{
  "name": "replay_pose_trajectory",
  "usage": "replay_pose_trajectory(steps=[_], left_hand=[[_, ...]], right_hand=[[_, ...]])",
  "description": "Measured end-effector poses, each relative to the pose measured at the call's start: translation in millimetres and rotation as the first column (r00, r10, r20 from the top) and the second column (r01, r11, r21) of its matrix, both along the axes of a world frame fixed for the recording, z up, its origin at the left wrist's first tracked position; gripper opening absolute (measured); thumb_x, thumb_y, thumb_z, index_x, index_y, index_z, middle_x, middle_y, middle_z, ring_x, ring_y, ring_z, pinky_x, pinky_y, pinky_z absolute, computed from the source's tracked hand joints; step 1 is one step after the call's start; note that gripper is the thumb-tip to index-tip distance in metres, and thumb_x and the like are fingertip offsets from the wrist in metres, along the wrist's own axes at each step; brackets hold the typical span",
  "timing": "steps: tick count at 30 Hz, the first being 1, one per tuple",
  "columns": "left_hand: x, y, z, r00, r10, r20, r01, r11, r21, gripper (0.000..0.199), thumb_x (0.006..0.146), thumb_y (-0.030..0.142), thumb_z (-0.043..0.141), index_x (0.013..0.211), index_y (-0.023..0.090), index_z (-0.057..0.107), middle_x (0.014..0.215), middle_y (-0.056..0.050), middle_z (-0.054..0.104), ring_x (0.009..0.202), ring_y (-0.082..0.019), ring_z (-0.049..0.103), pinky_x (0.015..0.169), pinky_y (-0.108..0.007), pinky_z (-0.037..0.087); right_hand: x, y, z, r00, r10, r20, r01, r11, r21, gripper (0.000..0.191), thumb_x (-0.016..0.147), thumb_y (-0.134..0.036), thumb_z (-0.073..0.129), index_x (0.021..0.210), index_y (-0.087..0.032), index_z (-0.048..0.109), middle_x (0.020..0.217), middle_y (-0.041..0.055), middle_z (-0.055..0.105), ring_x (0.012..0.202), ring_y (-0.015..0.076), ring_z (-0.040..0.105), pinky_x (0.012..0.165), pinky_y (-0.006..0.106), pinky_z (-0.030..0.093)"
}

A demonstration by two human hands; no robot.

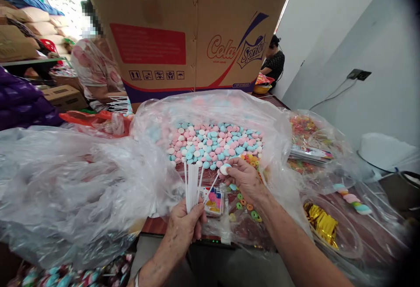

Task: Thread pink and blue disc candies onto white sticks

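One candy is pinched by right-hand fingers, its stick slanting toward sticks clamped in left-hand fingers above the tabletop's near edge.

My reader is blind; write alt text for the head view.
A person's left hand grips white sticks; the right hand pinches a white candy at one stick's tip, in front of pink, blue and white candies in translucent plastic.

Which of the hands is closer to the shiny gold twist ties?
Right. The right hand is beyond and left of the gold twist ties; the left hand, gripping white lollipop sticks, is farther left.
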State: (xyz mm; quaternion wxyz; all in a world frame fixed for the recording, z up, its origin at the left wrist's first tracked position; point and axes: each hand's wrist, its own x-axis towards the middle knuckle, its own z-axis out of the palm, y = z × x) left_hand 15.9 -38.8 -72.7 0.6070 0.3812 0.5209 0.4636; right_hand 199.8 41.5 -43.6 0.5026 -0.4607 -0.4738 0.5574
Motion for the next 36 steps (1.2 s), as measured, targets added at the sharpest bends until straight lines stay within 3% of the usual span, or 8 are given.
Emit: replay_pose_trajectory(steps=[2, 4, 10, 15, 19, 24, 29, 36], left_hand=[[1.5, -0.2, 3.7, 0.999, -0.005, -0.051, 0.005, 1.000, -0.002, 0.029, 0.073, 0.044, 0.063, 0.069, 0.017, 0.057, 0.043, 0.006, 0.051, 0.027, -0.006, 0.038, 0.030, -0.016, 0.023], [3.0, -0.4, 8.1, 0.997, -0.009, -0.076, 0.009, 1.000, -0.007, 0.027, 0.073, 0.042, 0.064, 0.066, 0.017, 0.056, 0.037, 0.008, 0.046, 0.027, -0.006, 0.036, 0.031, -0.017, 0.022], [6.6, -0.4, 12.0, 0.997, 0.013, -0.080, -0.012, 1.000, 0.006, 0.025, 0.070, 0.042, 0.066, 0.066, 0.019, 0.056, 0.033, 0.009, 0.042, 0.026, -0.008, 0.035, 0.031, -0.018, 0.019], [6.4, 0.4, 7.2, 0.996, 0.016, -0.083, -0.016, 1.000, 0.002, 0.027, 0.069, 0.043, 0.068, 0.072, 0.018, 0.058, 0.043, 0.007, 0.052, 0.026, -0.007, 0.037, 0.029, -0.019, 0.021], [7.3, 1.2, 4.2, 0.996, 0.039, -0.076, -0.039, 0.999, 0.000, 0.031, 0.068, 0.046, 0.068, 0.077, 0.018, 0.057, 0.048, 0.006, 0.056, 0.026, -0.007, 0.038, 0.029, -0.019, 0.022], [9.9, 0.6, 4.1, 0.997, 0.053, -0.062, -0.055, 0.998, -0.027, 0.038, 0.065, 0.049, 0.070, 0.082, 0.017, 0.058, 0.046, 0.007, 0.055, 0.026, -0.007, 0.036, 0.029, -0.019, 0.020], [8.9, -0.6, 1.6, 0.997, 0.054, -0.050, -0.054, 0.999, 0.001, 0.036, 0.067, 0.048, 0.071, 0.081, 0.018, 0.060, 0.045, 0.007, 0.052, 0.028, -0.007, 0.034, 0.030, -0.020, 0.021], [5.0, -0.3, -25.3, 0.989, 0.094, -0.114, -0.080, 0.989, 0.127, 0.023, 0.076, 0.038, 0.068, 0.083, 0.016, 0.066, 0.049, 0.005, 0.053, 0.040, -0.010, 0.041, 0.039, -0.020, 0.029]], right_hand=[[-1.2, -5.7, 4.7, 0.984, 0.001, -0.177, -0.013, 0.998, -0.067, 0.034, 0.066, -0.035, 0.079, 0.085, -0.019, 0.055, 0.073, 0.0004, 0.068, 0.065, 0.0149, 0.066, 0.055, 0.024, 0.051], [-3.2, -8.7, 7.3, 0.975, -0.007, -0.223, -0.012, 0.996, -0.086, 0.034, 0.064, -0.034, 0.081, 0.082, -0.018, 0.058, 0.071, -0.0002, 0.068, 0.062, 0.0134, 0.065, 0.056, 0.024, 0.054], [-6.6, -9.0, 5.4, 0.968, -0.038, -0.248, 0.017, 0.996, -0.087, 0.032, 0.062, -0.033, 0.084, 0.080, -0.017, 0.062, 0.070, -0.0007, 0.068, 0.058, 0.0118, 0.064, 0.055, 0.024, 0.056], [-8.6, -10.1, 3.6, 0.977, -0.045, -0.210, 0.031, 0.997, -0.067, 0.032, 0.062, -0.034, 0.082, 0.084, -0.018, 0.065, 0.072, -0.0007, 0.070, 0.058, 0.0123, 0.064, 0.056, 0.026, 0.057], [-8.1, -10.8, -4.0, 0.995, -0.018, -0.096, 0.021, 0.999, 0.034, 0.031, 0.067, -0.037, 0.078, 0.089, -0.019, 0.065, 0.070, -0.0024, 0.068, 0.057, 0.0126, 0.064, 0.059, 0.028, 0.057], [-3.6, -12.6, -19.4, 0.983, 0.001, 0.185, -0.045, 0.972, 0.231, 0.021, 0.084, -0.036, 0.064, 0.099, -0.022, 0.065, 0.078, -0.0014, 0.067, 0.068, 0.0142, 0.065, 0.067, 0.028, 0.054], [-0.7, -14.4, -20.2, 0.894, -0.064, 0.444, -0.137, 0.904, 0.406, 0.020, 0.090, -0.031, 0.054, 0.104, -0.022, 0.065, 0.092, 0.0015, 0.069, 0.075, 0.0140, 0.065, 0.070, 0.026, 0.052], [0.6, -18.3, -12.6, 0.742, -0.207, 0.638, -0.291, 0.758, 0.584, 0.023, 0.094, -0.026, 0.047, 0.110, -0.021, 0.062, 0.097, 0.0048, 0.072, 0.084, 0.0161, 0.067, 0.077, 0.027, 0.053]])
